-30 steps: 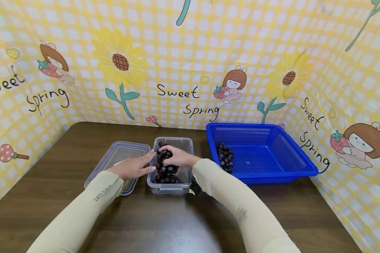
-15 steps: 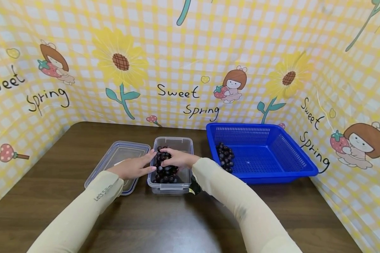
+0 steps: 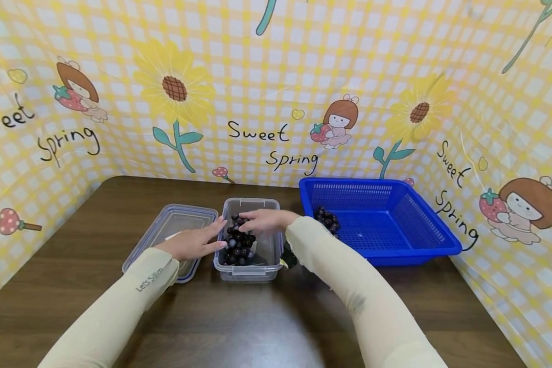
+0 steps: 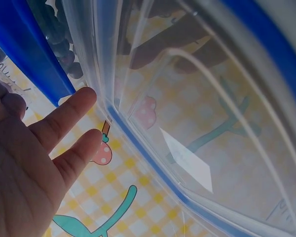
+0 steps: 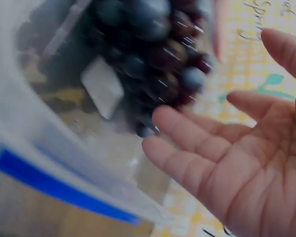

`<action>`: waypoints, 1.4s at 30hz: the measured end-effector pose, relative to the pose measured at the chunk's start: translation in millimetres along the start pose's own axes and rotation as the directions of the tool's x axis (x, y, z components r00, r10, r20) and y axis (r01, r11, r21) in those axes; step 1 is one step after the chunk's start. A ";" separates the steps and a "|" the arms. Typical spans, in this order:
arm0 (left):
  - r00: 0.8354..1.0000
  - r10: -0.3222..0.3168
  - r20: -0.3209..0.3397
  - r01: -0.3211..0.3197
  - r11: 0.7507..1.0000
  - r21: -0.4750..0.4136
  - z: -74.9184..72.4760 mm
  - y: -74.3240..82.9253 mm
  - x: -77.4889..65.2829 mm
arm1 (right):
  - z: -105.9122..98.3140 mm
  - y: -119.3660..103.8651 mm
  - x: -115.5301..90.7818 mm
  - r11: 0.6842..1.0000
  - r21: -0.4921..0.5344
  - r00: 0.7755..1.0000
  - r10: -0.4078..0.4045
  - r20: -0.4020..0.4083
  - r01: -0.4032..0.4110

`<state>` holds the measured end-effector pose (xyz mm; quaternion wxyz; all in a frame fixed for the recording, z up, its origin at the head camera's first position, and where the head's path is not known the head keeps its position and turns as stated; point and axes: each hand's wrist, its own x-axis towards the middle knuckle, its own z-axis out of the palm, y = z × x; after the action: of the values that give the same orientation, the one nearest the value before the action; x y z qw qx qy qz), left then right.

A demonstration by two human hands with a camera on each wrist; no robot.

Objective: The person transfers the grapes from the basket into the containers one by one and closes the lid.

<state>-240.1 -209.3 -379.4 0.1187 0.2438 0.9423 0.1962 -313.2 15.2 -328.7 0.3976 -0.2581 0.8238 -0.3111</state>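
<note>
A bunch of dark grapes [image 3: 238, 247] lies along the left side of a clear plastic container [image 3: 250, 273] in the head view. Over the container's right part hovers my right hand [image 3: 270, 221], its fingers loosely extended. The right wrist view has that hand [image 5: 237, 153] with spread, relaxed fingers right beside the grapes [image 5: 158, 59]; whether the fingertips touch them I cannot tell. My left hand [image 3: 190, 244] holds its straight fingers at the container's left rim, partly above the clear lid [image 3: 154, 237]. Two of its fingers show extended in the left wrist view.
A blue plastic basket [image 3: 425, 253] stands to the right, with another bunch of grapes [image 3: 326, 220] at its left end. The lid, edged in blue, lies left of the container on the brown wooden table [image 3: 239, 322]. A patterned cloth [image 3: 257, 76] surrounds the table.
My right hand has let go of the grapes, straightened its fingers and moved slightly up and right. More of the bunch shows in the container. The left hand stays put.
</note>
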 end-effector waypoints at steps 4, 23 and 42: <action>1.000 -0.001 -0.001 0.001 1.000 -0.007 -0.5 1.0 -0.1 | -19.0 -3.8 -12.7 0.999 0.043 1.000 -0.017 0.025 0.016; 1.000 0.009 -0.011 -0.009 1.000 -0.012 3.8 -2.0 0.2 | -93.9 43.1 -90.5 0.957 0.269 0.988 -0.133 0.073 0.108; 1.000 0.014 -0.009 -0.015 1.000 -0.026 3.7 -5.8 1.2 | -131.7 133.2 -146.9 0.914 0.405 0.999 -0.022 -0.039 0.037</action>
<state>-242.3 -212.2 -385.3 0.1165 0.2482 0.9384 0.2105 -363.4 244.2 -287.1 0.4236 -0.1771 0.7440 -0.4854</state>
